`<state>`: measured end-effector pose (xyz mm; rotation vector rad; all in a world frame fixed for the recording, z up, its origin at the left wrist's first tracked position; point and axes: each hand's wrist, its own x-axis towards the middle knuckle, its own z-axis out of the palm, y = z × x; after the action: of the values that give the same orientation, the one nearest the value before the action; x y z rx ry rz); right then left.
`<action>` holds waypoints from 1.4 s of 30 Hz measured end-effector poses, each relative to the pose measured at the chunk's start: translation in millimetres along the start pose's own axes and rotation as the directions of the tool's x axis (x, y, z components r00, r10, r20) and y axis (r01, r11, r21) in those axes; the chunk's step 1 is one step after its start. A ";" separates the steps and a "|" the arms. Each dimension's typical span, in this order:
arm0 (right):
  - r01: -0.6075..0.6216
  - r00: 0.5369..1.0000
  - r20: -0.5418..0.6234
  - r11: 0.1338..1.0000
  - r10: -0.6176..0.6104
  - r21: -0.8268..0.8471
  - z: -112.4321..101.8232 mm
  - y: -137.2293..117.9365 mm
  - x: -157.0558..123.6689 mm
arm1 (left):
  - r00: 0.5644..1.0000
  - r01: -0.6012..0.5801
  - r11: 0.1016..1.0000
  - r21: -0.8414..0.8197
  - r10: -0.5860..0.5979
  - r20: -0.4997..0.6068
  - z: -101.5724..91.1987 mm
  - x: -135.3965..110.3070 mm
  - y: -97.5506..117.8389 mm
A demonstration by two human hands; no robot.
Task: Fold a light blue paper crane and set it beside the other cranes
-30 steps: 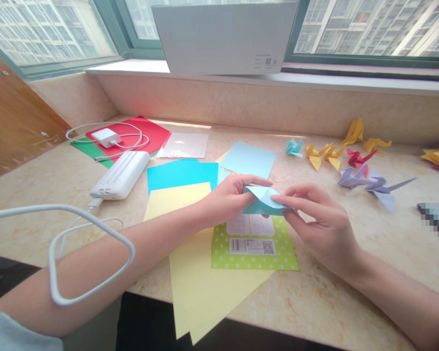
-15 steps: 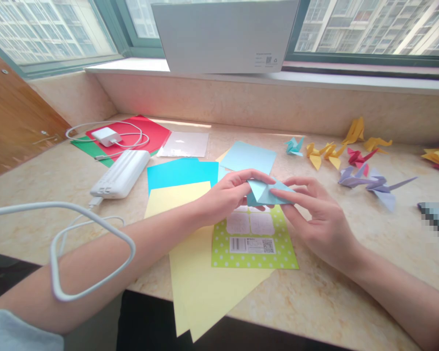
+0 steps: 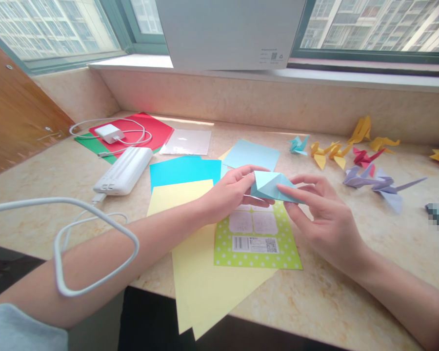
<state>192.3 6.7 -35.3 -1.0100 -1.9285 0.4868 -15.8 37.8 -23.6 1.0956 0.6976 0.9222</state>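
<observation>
A light blue piece of folded origami paper (image 3: 274, 186) is held up between my two hands, with a raised triangular flap facing me. My left hand (image 3: 234, 191) grips its left end, some fingers passing behind and beneath it. At the right end, my right hand (image 3: 320, 209) pinches the paper, index finger lying along the front and thumb below. Under the hands lies a green polka-dot sheet (image 3: 258, 256) with a barcode label. It rests on pale yellow paper (image 3: 205, 292). Behind the hands is a flat light blue sheet (image 3: 251, 155).
Folded paper cranes, including a teal one (image 3: 299, 145) and a lilac one (image 3: 386, 185), stand at the right. A white power bank (image 3: 126, 170), its cable (image 3: 95, 200) looping over my left forearm, lies left. Bright blue paper (image 3: 183, 170) and red paper (image 3: 157, 129) lie behind.
My left index finger has drawn back from the top of the folded paper, so more of its flap shows. The whole view has shifted slightly.
</observation>
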 end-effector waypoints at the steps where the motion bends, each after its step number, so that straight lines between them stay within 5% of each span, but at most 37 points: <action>1: 0.002 1.000 -0.003 1.000 -0.002 0.000 0.0 -0.1 0.1 | 1.000 0.006 1.000 -0.008 -0.006 -0.004 -0.4 0.5 -0.2; 42: 0.014 1.000 -0.025 0.999 -0.015 -0.037 1.5 1.1 0.5 | 1.000 -0.022 0.995 0.100 0.020 0.024 -0.2 -1.6 3.3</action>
<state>191.5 7.9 -36.6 -1.0205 -1.9272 0.4290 -17.6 37.1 -20.5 1.2028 0.7206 0.8989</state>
